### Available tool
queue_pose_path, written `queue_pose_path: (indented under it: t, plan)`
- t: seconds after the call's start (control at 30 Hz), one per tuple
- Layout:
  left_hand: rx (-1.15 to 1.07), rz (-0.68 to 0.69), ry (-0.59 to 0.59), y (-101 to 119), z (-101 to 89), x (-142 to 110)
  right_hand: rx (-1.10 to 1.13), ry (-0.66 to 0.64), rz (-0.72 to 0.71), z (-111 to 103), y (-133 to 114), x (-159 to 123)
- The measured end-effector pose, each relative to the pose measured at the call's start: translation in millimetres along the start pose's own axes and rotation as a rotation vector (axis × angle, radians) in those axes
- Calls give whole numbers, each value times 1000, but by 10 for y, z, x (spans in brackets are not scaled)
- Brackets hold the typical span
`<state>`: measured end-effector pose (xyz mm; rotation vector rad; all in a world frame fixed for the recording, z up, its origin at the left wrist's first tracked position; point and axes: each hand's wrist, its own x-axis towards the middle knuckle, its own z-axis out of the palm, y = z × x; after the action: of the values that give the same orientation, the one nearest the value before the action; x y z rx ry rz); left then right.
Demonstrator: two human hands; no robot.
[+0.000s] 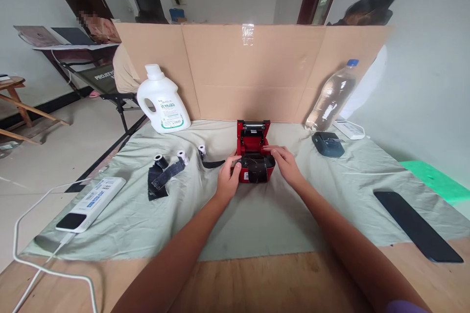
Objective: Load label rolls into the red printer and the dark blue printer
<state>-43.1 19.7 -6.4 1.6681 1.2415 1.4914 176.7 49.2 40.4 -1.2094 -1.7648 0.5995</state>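
A small red printer (242, 144) stands in the middle of the cloth with its lid tipped up at the back. Inside lies a dark roll, and a black strip (257, 172) hangs over the front. My left hand (228, 176) grips the printer's left side, thumb toward the front and fingers on the upper edge. On the other side, my right hand (285, 162) rests with outstretched fingers against the right edge. Left of the printer, a small roll (201, 149) trails a black strip toward my left hand. Two more rolls, a black one (160, 160) and a white one (182, 157), lie farther left with dark strips unrolled.
A cardboard panel (253, 73) stands behind, with a white jug (163, 102) and clear bottle (332, 95) before it. Right are a dark box-shaped device (328, 144) and black phone-like slab (416, 225); left, a white power bank (91, 205) with cable. People sit beyond the panel.
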Motion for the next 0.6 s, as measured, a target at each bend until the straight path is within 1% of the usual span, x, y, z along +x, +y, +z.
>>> queue_pose_path:
  t: [0.07,0.1,0.17,0.23,0.27,0.3,0.37,0.47,0.53,0.6]
  plan:
    - [-18,12,-1,-6,-3,5,-175,-105,2,-34,-122,262]
    - [-22,20,0,-8,-4,7,-278,-195,-5,-29,-190,402]
    - [-24,35,1,-11,-5,9,-498,-435,2,21,-330,663]
    - [-23,35,1,-17,-4,10,-686,-682,86,112,-463,865]
    - [-28,31,2,-21,-3,9,-755,-769,144,165,-523,936]
    - [-38,28,0,-26,-3,9,-809,-816,199,218,-576,988]
    - [-61,29,-7,-32,-3,7,-878,-818,261,310,-661,1039]
    - [-83,41,-12,-30,-10,4,-908,-748,274,351,-733,1034]
    - [-95,40,-6,-24,-14,6,-895,-719,266,281,-751,997]
    - [-123,32,2,-23,-14,15,-791,-651,240,151,-761,934]
